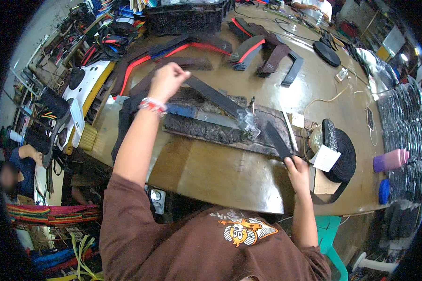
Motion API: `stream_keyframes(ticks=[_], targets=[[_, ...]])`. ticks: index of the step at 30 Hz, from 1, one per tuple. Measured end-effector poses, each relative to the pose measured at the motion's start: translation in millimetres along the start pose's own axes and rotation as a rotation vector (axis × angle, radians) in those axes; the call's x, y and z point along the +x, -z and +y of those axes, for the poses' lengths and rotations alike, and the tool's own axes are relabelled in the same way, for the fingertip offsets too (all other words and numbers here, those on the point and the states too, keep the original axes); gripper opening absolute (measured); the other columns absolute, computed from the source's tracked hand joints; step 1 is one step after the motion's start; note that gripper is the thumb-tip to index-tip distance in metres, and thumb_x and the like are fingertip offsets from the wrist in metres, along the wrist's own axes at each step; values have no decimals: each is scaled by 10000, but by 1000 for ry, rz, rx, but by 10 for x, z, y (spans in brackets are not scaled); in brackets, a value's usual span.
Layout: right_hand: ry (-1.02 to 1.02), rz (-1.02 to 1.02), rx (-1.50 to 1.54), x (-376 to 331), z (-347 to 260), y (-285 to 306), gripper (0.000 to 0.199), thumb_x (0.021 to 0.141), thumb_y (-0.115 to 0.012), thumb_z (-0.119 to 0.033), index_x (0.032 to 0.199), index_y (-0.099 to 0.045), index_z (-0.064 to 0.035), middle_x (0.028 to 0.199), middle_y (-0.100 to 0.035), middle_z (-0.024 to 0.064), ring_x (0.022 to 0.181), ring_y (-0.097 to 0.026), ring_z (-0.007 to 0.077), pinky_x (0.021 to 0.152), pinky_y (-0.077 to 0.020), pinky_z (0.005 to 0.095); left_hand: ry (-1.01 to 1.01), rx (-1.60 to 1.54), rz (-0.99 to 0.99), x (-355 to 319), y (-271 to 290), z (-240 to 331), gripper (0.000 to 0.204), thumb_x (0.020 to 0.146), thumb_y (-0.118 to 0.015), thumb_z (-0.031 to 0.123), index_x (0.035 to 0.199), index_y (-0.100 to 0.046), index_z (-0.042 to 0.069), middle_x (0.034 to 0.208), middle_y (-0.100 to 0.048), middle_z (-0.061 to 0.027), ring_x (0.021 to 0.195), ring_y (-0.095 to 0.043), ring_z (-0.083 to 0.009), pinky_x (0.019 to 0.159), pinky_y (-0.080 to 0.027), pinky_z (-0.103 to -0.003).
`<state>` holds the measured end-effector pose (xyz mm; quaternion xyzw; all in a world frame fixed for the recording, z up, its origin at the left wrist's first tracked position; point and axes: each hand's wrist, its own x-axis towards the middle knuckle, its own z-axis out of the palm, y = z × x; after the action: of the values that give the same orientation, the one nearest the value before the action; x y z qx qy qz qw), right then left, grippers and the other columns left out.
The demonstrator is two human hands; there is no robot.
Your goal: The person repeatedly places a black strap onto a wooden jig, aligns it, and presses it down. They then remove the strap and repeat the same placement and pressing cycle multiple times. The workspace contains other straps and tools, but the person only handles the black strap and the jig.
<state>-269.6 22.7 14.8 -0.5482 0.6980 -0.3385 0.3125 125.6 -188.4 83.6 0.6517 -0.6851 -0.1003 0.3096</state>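
Note:
My left hand [166, 80] is raised over the brown worktable [229, 173], fingers pinched on the far end of a long black strap [215, 96] that runs down to the right. My right hand [297, 172] grips the near end of a black strap piece [276, 139] at the table's right. Between the hands lies a charred dark block [206, 129] with a blue-handled metal blade [197, 114] and an upright metal pin [253, 108] amid smoke or glare. A red-and-white band circles my left wrist.
Black and red-edged straps [248, 49] lie across the far table. A roll of black webbing [342, 154] with a paper tag, a purple bottle [391, 160], a black crate [187, 18], cables and piles of black parts at right. Another person sits at lower left [18, 171].

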Motion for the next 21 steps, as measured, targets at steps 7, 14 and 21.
stream_keyframes(ticks=[7,14,21], targets=[[130,-16,756,-167,-268,111,139,913,-603,-184,940,-577,-51,751,-512,-57,567,-410,3,446,-306,171,189,214,529,-648,736,-649,270,798,-714,283,906,-629,52,876,-640,-89,812,-598,-211,742,-471,-348],[488,-217,271,377,-1554,-313,245,897,-609,-232,896,-623,12,615,-493,-24,488,-458,47,412,-343,218,-1131,-16,217,-832,96,615,288,756,-646,127,1042,-622,99,923,-587,-47,824,-570,-214,681,-486,-324],[482,-50,-444,621,-1781,-76,257,785,-701,-209,869,-631,24,626,-593,159,591,-600,256,591,-460,355,-859,354,298,-204,53,671,33,783,-546,76,814,-545,66,832,-560,-89,822,-571,-271,697,-490,-366]])
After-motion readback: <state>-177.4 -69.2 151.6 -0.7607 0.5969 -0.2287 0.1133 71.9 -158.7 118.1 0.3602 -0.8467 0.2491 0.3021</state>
